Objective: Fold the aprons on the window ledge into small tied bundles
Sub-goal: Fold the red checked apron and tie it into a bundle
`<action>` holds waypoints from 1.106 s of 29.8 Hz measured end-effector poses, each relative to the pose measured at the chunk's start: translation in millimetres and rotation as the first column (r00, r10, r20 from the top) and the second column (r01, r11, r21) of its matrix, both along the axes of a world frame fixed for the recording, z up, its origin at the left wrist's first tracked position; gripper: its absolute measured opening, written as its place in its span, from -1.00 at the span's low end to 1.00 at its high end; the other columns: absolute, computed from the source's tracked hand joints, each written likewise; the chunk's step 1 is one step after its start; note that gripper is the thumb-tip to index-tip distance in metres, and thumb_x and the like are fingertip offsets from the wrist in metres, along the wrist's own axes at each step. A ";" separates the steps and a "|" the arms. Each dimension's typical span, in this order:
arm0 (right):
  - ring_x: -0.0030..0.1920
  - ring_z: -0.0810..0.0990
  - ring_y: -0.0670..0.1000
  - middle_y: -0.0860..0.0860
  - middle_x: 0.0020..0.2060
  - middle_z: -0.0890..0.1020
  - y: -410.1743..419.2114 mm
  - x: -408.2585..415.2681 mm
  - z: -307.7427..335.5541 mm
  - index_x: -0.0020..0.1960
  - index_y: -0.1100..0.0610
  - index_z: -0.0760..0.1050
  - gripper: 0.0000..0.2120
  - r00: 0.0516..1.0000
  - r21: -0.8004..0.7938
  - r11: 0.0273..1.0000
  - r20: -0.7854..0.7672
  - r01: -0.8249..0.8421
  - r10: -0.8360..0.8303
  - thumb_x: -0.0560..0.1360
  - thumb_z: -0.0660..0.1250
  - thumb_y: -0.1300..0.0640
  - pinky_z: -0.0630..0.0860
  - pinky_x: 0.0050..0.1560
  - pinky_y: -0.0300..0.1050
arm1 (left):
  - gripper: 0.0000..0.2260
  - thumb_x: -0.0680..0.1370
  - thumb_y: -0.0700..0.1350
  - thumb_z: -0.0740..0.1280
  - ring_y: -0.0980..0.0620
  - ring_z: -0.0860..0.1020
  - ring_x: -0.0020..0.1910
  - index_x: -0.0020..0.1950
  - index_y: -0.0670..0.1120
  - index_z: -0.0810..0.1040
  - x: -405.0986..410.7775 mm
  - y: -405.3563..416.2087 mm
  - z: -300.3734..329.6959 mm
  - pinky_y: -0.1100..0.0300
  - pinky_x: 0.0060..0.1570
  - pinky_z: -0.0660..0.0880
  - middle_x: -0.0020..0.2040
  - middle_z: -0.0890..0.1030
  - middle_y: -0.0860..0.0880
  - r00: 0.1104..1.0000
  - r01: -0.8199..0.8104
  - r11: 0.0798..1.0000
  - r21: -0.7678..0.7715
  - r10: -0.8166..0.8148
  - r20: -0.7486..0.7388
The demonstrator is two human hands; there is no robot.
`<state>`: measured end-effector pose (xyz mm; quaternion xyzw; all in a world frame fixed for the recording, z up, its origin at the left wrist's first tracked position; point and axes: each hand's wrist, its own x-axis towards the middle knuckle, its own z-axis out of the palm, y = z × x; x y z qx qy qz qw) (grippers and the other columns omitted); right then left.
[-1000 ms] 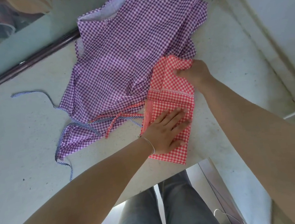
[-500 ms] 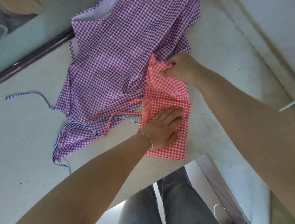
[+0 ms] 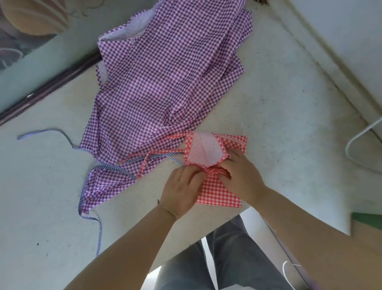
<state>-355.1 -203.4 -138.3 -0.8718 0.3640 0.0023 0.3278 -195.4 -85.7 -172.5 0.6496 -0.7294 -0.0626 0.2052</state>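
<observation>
— Left side of the window ledge (image 3: 275,119)?
— The purple checked apron (image 3: 157,85) lies spread and unfolded, its striped tie (image 3: 45,132) trailing leftward.
— The hands?
— The left hand (image 3: 181,190) and right hand (image 3: 242,177) meet on the folded red checked apron (image 3: 217,188), fingers curled, pinching its bunched middle fold.
— Right?
— A white cable (image 3: 356,144) loops near the wall.

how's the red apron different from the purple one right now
The red apron is folded into a small packet with its pale inner side turned up at the far end; the purple apron lies spread wide and rumpled, not yet folded. Both hands, left and right, grip the red apron at its fold; neither touches the purple apron. Both are gingham check and lie on the ledge, ties loose.
</observation>
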 end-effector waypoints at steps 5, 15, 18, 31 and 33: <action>0.27 0.49 0.25 0.11 0.22 0.59 2.7 2.0 0.0 0.28 0.11 0.50 -0.52 0.986 -0.103 0.985 -0.106 -0.139 0.128 0.38 0.49 0.14 0.51 0.13 0.19 | -0.75 0.58 -0.13 0.11 -0.12 0.48 0.13 0.21 -0.17 0.42 8.8 -24.0 31.3 -0.01 0.15 0.50 0.19 0.49 -0.17 0.915 -0.268 0.963 -0.032 0.244 -0.320; 0.00 0.66 0.19 0.13 0.09 0.65 2.9 -14.5 3.9 0.18 0.13 0.58 -0.58 0.981 -0.121 0.976 -0.092 -0.181 0.171 0.35 0.53 0.17 0.60 -0.03 0.07 | -0.61 0.59 -0.20 0.22 0.04 0.46 0.25 0.42 0.03 0.39 44.4 -152.7 62.4 0.15 0.26 0.41 0.28 0.49 0.04 0.959 0.282 0.480 0.831 -0.151 -0.238; 0.01 0.66 0.17 0.10 0.11 0.65 6.0 -21.0 -1.1 0.22 0.15 0.55 -0.60 0.991 -0.059 0.991 -0.064 -0.124 0.120 0.40 0.49 0.18 0.59 0.03 0.04 | -0.66 0.53 -0.11 0.36 0.04 0.54 0.01 0.29 0.03 0.46 58.8 -158.4 65.5 0.19 0.04 0.51 0.04 0.56 0.05 0.949 0.316 0.405 0.858 -0.149 -0.280; -0.02 0.67 0.18 0.10 0.11 0.65 6.4 -21.2 -1.5 0.35 0.09 0.46 -0.59 0.999 0.051 0.998 0.010 0.045 -0.045 0.60 0.07 -0.03 0.59 0.07 0.08 | -0.91 0.54 -0.05 0.31 0.02 0.52 -0.16 -0.04 -0.06 0.52 82.1 -116.7 46.9 0.20 -0.14 0.46 -0.19 0.56 0.04 0.995 0.090 0.669 0.738 -0.092 -0.039; 0.07 0.65 0.15 0.05 0.19 0.62 6.5 -22.8 -5.4 0.36 0.06 0.46 -0.51 0.999 0.018 0.999 -0.019 -0.035 0.036 0.58 0.00 -0.10 0.56 0.07 0.04 | -0.85 0.59 -0.01 0.19 0.01 0.53 -0.20 -0.02 -0.05 0.49 80.7 -108.9 44.3 0.16 -0.18 0.47 -0.23 0.53 0.04 0.974 0.069 0.743 0.666 -0.193 0.115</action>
